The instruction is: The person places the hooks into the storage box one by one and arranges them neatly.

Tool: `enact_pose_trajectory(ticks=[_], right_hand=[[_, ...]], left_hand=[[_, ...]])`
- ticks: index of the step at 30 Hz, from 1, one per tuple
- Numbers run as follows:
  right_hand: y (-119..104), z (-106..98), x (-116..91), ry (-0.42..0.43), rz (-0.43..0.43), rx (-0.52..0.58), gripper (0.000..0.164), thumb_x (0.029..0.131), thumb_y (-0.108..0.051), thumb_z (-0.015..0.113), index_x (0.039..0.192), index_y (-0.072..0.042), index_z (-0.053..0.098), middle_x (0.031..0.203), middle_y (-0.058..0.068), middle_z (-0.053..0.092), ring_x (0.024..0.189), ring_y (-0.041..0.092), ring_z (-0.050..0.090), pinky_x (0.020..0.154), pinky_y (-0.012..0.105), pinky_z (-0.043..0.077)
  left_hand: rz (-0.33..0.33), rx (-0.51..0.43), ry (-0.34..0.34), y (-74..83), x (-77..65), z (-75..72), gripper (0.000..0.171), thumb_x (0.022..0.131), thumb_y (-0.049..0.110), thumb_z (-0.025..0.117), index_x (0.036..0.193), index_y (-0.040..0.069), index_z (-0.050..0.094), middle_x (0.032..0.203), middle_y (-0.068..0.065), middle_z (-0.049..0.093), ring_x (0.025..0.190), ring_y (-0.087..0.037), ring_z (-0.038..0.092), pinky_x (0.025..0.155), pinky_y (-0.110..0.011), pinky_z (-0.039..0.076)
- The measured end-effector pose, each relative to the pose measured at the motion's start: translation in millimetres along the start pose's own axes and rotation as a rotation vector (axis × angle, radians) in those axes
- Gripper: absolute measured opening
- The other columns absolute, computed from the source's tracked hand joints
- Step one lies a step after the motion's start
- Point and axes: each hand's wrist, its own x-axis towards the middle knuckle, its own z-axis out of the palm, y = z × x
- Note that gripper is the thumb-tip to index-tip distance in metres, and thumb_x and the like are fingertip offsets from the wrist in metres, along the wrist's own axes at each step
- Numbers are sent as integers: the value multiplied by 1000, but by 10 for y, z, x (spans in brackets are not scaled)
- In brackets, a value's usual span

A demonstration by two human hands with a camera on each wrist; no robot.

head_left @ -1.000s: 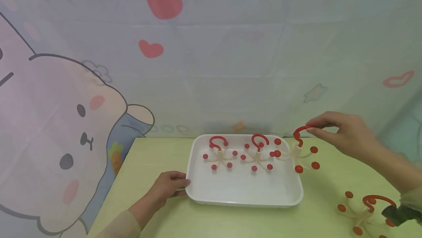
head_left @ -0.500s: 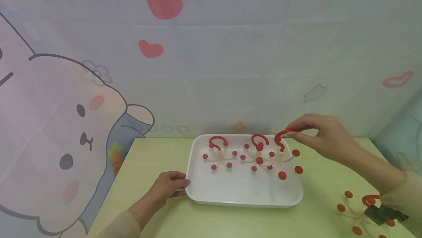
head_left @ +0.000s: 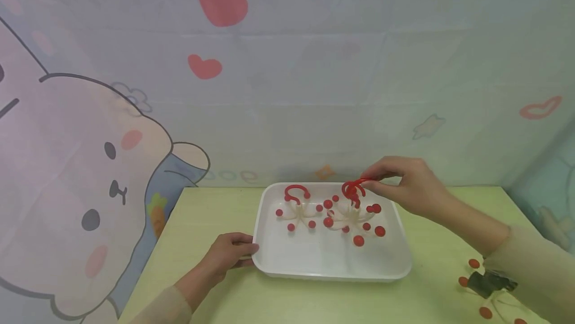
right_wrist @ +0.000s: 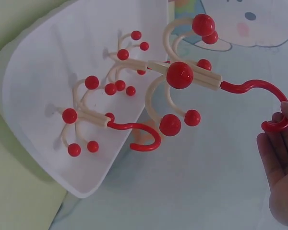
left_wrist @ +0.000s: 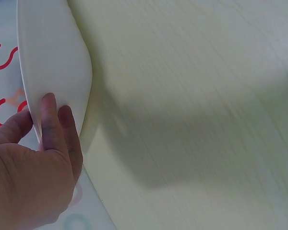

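My right hand (head_left: 406,184) pinches the end of the red hook (right_wrist: 252,84) on the held piece (right_wrist: 209,79), which hangs over the white tray (head_left: 314,259); seen from my head it overlaps the nearer standing piece (right_wrist: 93,118), and I can't tell whether their arms touch; if I lowered it right here, the splayed arms could snag and tip that neighbour, while the farther standing piece (head_left: 299,210) is safer, sitting more apart; my grip is only at the hook's end, so a knock might make the load swing or slip; my left hand (head_left: 231,253) pinches the tray's left rim, and loosening it could let a snag shift everything; my right sleeve (head_left: 530,264) overlaps the table piece (head_left: 485,312), so dipping that forearm might brush it.
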Motion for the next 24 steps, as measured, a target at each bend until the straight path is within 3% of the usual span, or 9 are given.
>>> enact_pose_trajectory(ticks=[10,17,24], right_hand=[[-51,284,135,-43,-11,84,18,90,-5,87,104,-16,82,94,-12,77,87,6,74,86,31,69],[-76,484,187,-94,5,99,14,93,-10,85,105,-15,82,95,-11,77,87,7,73,81,30,69],[-114,673,216,-134,49,126,13,93,-10,84,105,-16,82,95,-11,77,88,9,72,83,38,69]], left_hand=[[1,4,-7,-16,14,-7,30,94,-2,78,119,-15,68,108,-21,72,96,-34,77,80,-40,72],[0,1,-7,-13,12,-13,30,94,-2,78,119,-15,68,107,-21,71,96,-33,76,80,-40,72],[6,-8,-18,-5,-1,-23,31,94,-2,78,119,-15,68,107,-21,72,95,-32,76,81,-40,72]])
